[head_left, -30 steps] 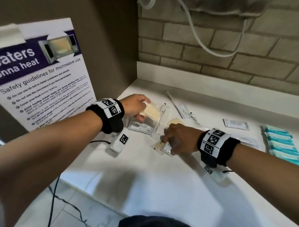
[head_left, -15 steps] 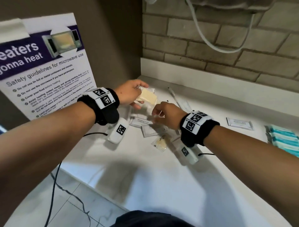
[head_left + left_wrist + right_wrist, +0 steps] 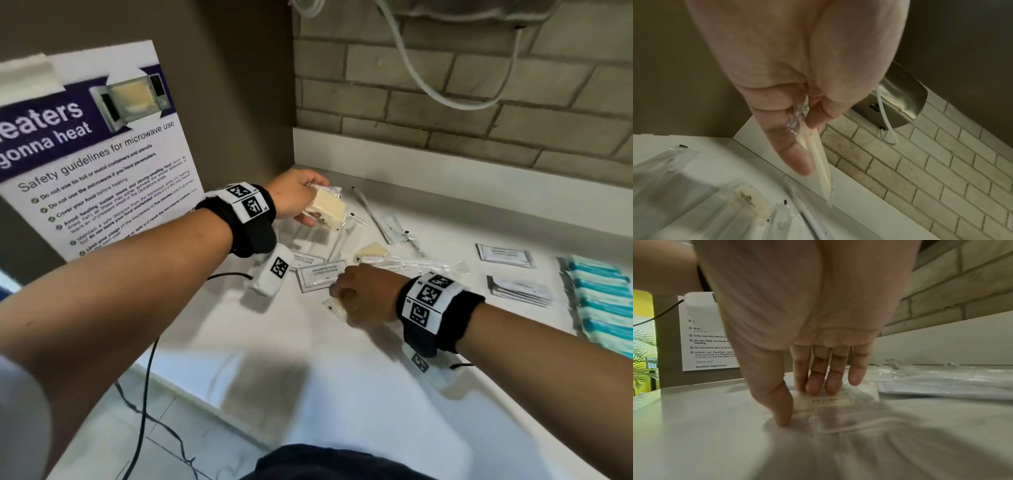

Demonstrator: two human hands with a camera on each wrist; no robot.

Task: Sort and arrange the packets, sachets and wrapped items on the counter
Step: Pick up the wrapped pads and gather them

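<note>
My left hand [image 3: 301, 202] hovers over the counter's back left and grips a small stack of clear-wrapped cream pads [image 3: 327, 209]; in the left wrist view the stack [image 3: 818, 162] shows edge-on between thumb and fingers. My right hand [image 3: 346, 296] is down on the white counter [image 3: 342, 394], curled over another small clear packet with a cream pad [image 3: 332, 305]. In the right wrist view its fingertips [image 3: 818, 391] sit on that packet [image 3: 828, 402] and the thumb is at its near edge. The packet still lies flat.
Two shampoo sachets [image 3: 320, 274] and one more cream pad packet [image 3: 371, 251] lie between my hands. Long clear-wrapped items [image 3: 380, 222] lie behind. White sachets [image 3: 505, 255] and a teal packet stack [image 3: 603, 301] sit on the right. A microwave poster [image 3: 102, 154] stands at the left.
My right hand lifted a packet from the counter to the left hand's stack, then came back down onto another packet. The left hand stayed raised, holding its stack.
</note>
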